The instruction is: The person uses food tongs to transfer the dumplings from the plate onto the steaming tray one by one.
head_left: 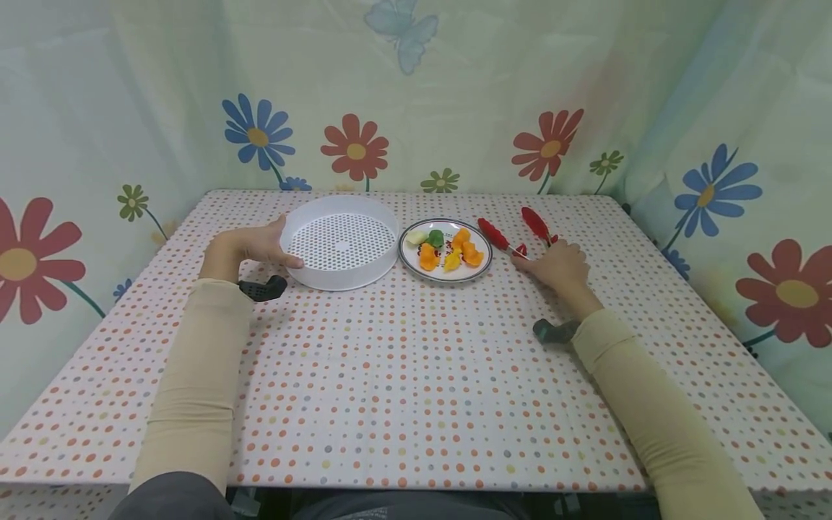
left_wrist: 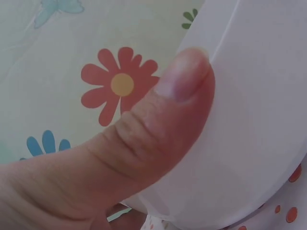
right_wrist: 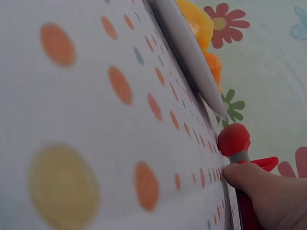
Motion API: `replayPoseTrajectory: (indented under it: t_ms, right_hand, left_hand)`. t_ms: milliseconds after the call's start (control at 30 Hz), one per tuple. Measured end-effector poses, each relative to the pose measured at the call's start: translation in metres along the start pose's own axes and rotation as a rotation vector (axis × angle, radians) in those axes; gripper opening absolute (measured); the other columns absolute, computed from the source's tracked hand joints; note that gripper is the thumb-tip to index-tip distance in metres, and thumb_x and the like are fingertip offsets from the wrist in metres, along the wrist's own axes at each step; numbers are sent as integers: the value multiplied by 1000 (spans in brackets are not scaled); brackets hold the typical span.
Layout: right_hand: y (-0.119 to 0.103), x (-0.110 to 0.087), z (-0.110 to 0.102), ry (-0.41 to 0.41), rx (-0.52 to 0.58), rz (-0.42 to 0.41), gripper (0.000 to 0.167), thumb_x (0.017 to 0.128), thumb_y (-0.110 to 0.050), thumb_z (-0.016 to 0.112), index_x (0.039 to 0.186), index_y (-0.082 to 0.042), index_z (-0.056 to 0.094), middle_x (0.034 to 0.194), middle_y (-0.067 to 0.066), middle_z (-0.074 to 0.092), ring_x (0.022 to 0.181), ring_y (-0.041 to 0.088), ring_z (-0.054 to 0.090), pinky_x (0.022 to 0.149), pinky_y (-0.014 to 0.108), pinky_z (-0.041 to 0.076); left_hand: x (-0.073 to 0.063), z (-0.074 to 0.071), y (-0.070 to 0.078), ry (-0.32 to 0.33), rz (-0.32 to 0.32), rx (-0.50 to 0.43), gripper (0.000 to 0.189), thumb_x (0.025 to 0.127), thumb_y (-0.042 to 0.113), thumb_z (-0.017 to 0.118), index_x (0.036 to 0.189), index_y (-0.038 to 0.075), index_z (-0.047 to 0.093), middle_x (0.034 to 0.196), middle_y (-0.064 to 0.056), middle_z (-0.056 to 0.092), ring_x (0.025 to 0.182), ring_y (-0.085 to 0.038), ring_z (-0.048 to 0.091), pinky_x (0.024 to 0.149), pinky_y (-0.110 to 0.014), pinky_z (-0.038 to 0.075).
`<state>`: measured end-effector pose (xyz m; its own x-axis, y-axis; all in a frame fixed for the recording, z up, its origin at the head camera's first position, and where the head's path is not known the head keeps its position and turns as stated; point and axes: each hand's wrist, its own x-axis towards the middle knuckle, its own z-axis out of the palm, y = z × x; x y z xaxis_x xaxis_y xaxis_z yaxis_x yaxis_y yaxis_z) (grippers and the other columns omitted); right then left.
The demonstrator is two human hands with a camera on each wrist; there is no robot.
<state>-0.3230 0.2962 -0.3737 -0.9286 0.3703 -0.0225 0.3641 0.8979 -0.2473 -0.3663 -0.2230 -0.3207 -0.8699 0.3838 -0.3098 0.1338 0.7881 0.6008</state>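
Observation:
A round white basket (head_left: pixel 341 242) with a perforated bottom stands on the table left of centre. My left hand (head_left: pixel 263 244) holds it by its left side; in the left wrist view the thumb (left_wrist: pixel 184 76) lies against its smooth outer wall, and most of the fingers are hidden. To the right, my right hand (head_left: pixel 555 269) grips a pair of tongs with red tips (head_left: pixel 494 234), the two arms spread apart. Close by the tongs lies a dark-rimmed white plate (head_left: pixel 416 269) bearing orange and yellow pieces (head_left: pixel 469 251), a green piece (head_left: pixel 435 238) and a pale piece (head_left: pixel 416 237).
The table (head_left: pixel 390 390) is covered with a dotted cloth. Flowered sheets (head_left: pixel 455 87) hang behind it and along both sides. The plate sits right beside the basket's right wall. A dark wrist camera (head_left: pixel 263 289) shows below the left hand.

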Motion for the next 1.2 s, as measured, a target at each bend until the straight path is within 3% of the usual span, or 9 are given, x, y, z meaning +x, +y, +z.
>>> replayPoseTrajectory:
  t_ms: [67, 233, 400, 533, 633, 767, 933, 1200]
  right_hand:
    - [3, 2, -2, -12, 35, -4, 103, 77, -63, 62, 133, 17, 31, 123, 36, 42, 112, 48, 46, 94, 54, 46]
    - [2, 5, -21, -62, 145, -89, 112, 77, -64, 64, 143, 14, 19, 138, 36, 34, 125, 49, 40, 102, 58, 41]
    - [-13, 3, -48, -91, 214, -291, 107, 74, -57, 72, 147, 4, 22, 143, 30, 37, 126, 45, 39, 101, 61, 39]
    - [-31, 0, -67, -90, 162, -426, 105, 70, -53, 78, 146, -1, 27, 136, 25, 44, 116, 40, 45, 95, 59, 46]
    - [-47, -5, -80, -79, 114, -476, 101, 67, -54, 79, 143, -3, 34, 130, 23, 49, 110, 37, 49, 90, 57, 49]
    - [-59, -10, -95, -88, 30, -542, 103, 66, -55, 80, 144, -5, 35, 137, 22, 47, 118, 38, 47, 96, 59, 44]
    - [-51, -15, -111, -139, -66, -590, 108, 66, -47, 83, 150, -8, 26, 150, 21, 35, 133, 42, 34, 101, 64, 36]
    - [-28, -19, -115, -163, -167, -541, 96, 68, -45, 83, 147, -19, 36, 139, 25, 47, 116, 42, 45, 83, 55, 51]
  left_hand:
    - [0, 0, -1, 4, -8, 20, 122, 76, 36, 79, 152, 11, -12, 159, -20, -9, 146, -43, -4, 113, -66, 5]
    - [-6, -1, -4, 3, -55, 75, 123, 76, 43, 76, 151, 7, -15, 158, -22, -13, 145, -44, -6, 112, -67, 5]
    - [-11, -5, -4, -6, -57, 81, 121, 78, 41, 76, 150, 5, -15, 157, -24, -12, 145, -45, -5, 111, -68, 6]
    - [-8, -6, -2, -14, -28, 80, 120, 78, 40, 76, 151, 6, -12, 158, -24, -8, 145, -45, -3, 112, -67, 7]
    - [-5, -5, 0, -16, -32, 94, 120, 78, 42, 75, 151, 5, -13, 158, -23, -10, 146, -43, -4, 113, -65, 7]
    - [0, -3, 1, -20, -40, 112, 121, 79, 43, 74, 150, 4, -14, 158, -22, -12, 146, -43, -6, 114, -64, 6]
    - [0, -1, 5, -34, -59, 123, 120, 80, 45, 73, 149, 2, -15, 157, -23, -14, 145, -43, -8, 114, -63, 5]
    - [-5, -3, 4, -29, -59, 106, 120, 79, 43, 75, 150, 4, -14, 158, -22, -13, 145, -44, -8, 113, -65, 5]
